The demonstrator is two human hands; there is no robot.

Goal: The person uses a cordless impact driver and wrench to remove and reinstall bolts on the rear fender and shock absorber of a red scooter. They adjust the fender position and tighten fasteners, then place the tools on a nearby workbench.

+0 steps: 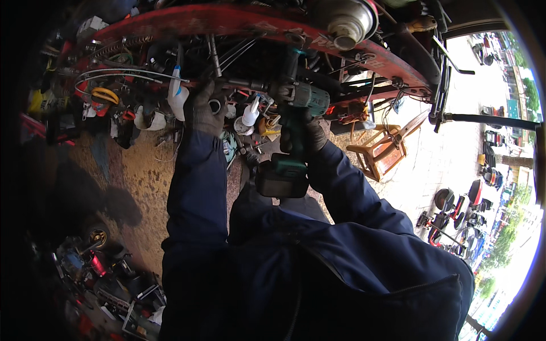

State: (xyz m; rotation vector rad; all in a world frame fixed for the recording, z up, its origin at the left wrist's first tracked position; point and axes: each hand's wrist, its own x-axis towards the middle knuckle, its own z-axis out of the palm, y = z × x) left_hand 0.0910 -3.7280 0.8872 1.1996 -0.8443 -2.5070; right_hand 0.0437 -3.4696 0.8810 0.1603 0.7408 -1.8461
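In my gloved right hand (313, 135) is the handle of a green and black cordless impact wrench (307, 98). Its black battery (281, 181) hangs below, toward my lap. A long dark socket (243, 83) points left from the wrench's nose. My gloved left hand (205, 116) is raised at the far end of that socket, fingers curled; what they grip there is hidden. A pale ring shape (214, 105) shows at this hand, too small to name. Just left of it is a white bottle with a blue top (178, 96).
A long red metal rack (227, 23) crosses ahead, crowded with tools and cables. Below it stand a white spray bottle (250, 113) and yellow cable loops (105, 95). A wooden stool (380, 150) is at right. Scooters (443, 210) are parked outside; parts clutter the lower left floor (131, 199).
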